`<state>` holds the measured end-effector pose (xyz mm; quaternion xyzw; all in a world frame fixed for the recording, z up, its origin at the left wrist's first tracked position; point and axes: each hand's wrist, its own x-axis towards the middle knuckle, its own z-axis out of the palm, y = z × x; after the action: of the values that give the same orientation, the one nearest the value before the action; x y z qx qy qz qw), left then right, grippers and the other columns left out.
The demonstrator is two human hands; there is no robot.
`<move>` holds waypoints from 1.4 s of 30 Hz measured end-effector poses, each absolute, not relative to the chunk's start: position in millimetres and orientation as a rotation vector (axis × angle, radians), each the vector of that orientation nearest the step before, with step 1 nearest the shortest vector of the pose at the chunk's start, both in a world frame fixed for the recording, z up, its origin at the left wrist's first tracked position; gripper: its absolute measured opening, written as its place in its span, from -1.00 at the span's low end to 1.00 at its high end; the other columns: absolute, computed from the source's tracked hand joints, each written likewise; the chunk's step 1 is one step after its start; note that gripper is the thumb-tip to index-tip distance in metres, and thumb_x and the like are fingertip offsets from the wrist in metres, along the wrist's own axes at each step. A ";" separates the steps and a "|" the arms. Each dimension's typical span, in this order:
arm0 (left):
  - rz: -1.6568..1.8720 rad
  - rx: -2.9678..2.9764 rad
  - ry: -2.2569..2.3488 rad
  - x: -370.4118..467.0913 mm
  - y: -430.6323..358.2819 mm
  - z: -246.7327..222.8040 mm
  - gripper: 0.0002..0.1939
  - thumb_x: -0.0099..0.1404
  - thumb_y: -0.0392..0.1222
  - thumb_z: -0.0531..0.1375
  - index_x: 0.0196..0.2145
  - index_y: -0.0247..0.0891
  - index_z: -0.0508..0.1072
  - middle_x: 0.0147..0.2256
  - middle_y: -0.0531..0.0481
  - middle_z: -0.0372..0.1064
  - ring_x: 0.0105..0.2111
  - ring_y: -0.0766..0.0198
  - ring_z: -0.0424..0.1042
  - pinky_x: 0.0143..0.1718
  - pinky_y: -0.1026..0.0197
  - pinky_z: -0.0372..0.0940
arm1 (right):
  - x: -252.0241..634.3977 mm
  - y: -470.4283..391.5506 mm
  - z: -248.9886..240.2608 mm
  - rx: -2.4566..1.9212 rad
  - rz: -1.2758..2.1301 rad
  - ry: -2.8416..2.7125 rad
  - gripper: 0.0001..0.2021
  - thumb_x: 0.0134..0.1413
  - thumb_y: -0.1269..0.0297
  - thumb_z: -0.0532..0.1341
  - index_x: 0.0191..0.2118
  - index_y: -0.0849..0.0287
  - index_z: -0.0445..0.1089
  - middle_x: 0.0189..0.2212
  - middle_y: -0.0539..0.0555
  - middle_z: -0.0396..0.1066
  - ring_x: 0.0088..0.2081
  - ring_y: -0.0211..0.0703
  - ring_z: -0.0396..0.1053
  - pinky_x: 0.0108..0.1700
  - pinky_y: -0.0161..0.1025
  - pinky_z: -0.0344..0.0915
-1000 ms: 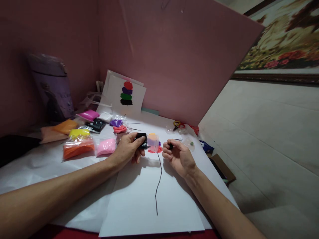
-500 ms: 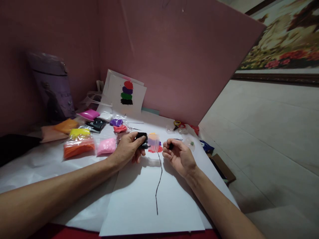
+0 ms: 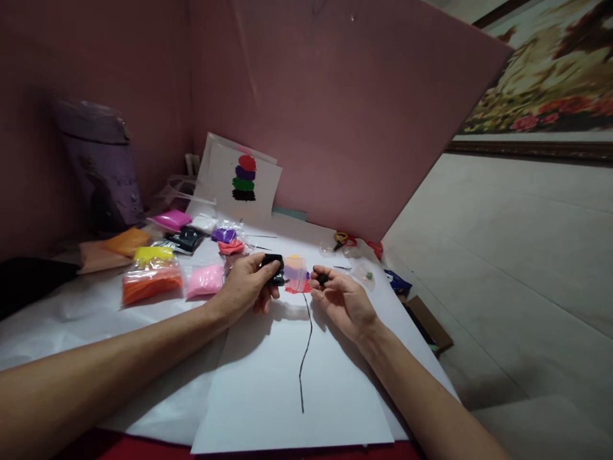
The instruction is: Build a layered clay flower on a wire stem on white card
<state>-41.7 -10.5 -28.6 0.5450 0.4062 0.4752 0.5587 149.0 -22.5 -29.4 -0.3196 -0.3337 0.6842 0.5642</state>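
My left hand [image 3: 242, 284] is closed on a small clear bag of black clay [image 3: 274, 271], its see-through end pointing right. In the fingertips of my right hand [image 3: 347, 300] is a small dark lump of black clay [image 3: 322, 279]. The hands face each other, a short gap apart, above a white sheet of paper [image 3: 258, 396]. A thin wavy black line [image 3: 306, 345] runs down the sheet. Red, purple and orange patches show at its top, partly hidden behind the bag.
To the left lie several clay bags, including an orange one [image 3: 152, 289] and a pink one [image 3: 205, 281]. A sheet with coloured patches [image 3: 239, 185] leans at the back. Yellow-handled scissors [image 3: 340, 239] and a clear bag with a green bit [image 3: 366, 276] lie back right.
The fingers of my right hand have shifted around the lump of black clay, which now shows slightly further left. My left hand and the bag have stayed put.
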 end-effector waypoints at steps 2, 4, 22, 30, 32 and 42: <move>1.123 1.281 0.953 -41.6 -10.8 -28.4 -0.81 0.32 -0.15 0.11 -0.43 -0.24 0.22 -0.69 0.08 0.36 -0.84 0.39 0.23 -0.87 0.43 0.03 | 148.0 -22.3 -29.4 -0.781 1.607 -0.800 -0.75 -0.23 0.64 0.19 -0.33 0.33 0.45 -0.38 0.13 0.41 -0.38 -0.30 0.35 -0.39 -0.43 0.35; 1.123 1.278 0.943 -41.5 -11.1 -28.5 -0.80 0.31 -0.14 0.12 -0.43 -0.24 0.23 -0.69 0.08 0.36 -0.84 0.39 0.24 -0.87 0.43 0.03 | 147.5 -22.2 -29.6 -0.807 1.607 -0.826 -0.80 -0.16 0.59 0.27 -0.30 0.34 0.46 -0.36 0.13 0.44 -0.39 -0.32 0.37 -0.40 -0.44 0.36; 1.209 1.261 0.975 -41.7 -9.5 -26.3 -0.82 0.33 -0.22 0.08 -0.44 -0.26 0.23 -0.69 0.09 0.37 -0.84 0.39 0.25 -0.87 0.43 0.07 | 149.1 -20.6 -27.8 -0.769 1.556 -0.869 -0.69 -0.18 0.28 0.46 -0.30 0.34 0.48 -0.50 0.02 0.39 -0.56 -0.44 0.22 -0.57 -0.48 0.22; 1.198 1.267 0.983 -41.7 -8.4 -25.7 -0.81 0.34 -0.24 0.07 -0.45 -0.26 0.22 -0.69 0.08 0.37 -0.84 0.38 0.25 -0.86 0.42 0.08 | 150.6 -21.2 -31.1 -0.768 1.568 -1.005 -0.69 -0.11 0.12 0.42 -0.44 0.25 0.37 -0.56 0.01 0.44 -0.63 -0.40 0.28 -0.62 -0.46 0.23; 1.197 1.264 0.988 -41.9 -8.2 -25.9 -0.81 0.34 -0.24 0.06 -0.45 -0.26 0.22 -0.69 0.08 0.37 -0.84 0.38 0.25 -0.86 0.42 0.08 | 150.6 -22.0 -30.4 -0.810 1.553 -1.048 -0.64 -0.12 0.07 0.41 -0.47 0.26 0.35 -0.57 0.04 0.46 -0.61 -0.37 0.34 -0.61 -0.47 0.26; 1.209 1.273 0.987 -42.8 -8.5 -27.9 -0.81 0.34 -0.23 0.07 -0.45 -0.27 0.23 -0.69 0.07 0.37 -0.84 0.39 0.24 -0.86 0.43 0.08 | 150.5 -22.4 -25.4 -0.827 1.491 -0.947 -0.67 -0.18 0.17 0.42 -0.48 0.19 0.27 -0.64 -0.03 0.46 -0.68 -0.34 0.35 -0.71 -0.49 0.17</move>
<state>-42.8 -8.5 -27.9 0.5341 0.4141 0.5074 0.5346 150.5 -22.4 -25.4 -0.3510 -0.4019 0.6328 0.5611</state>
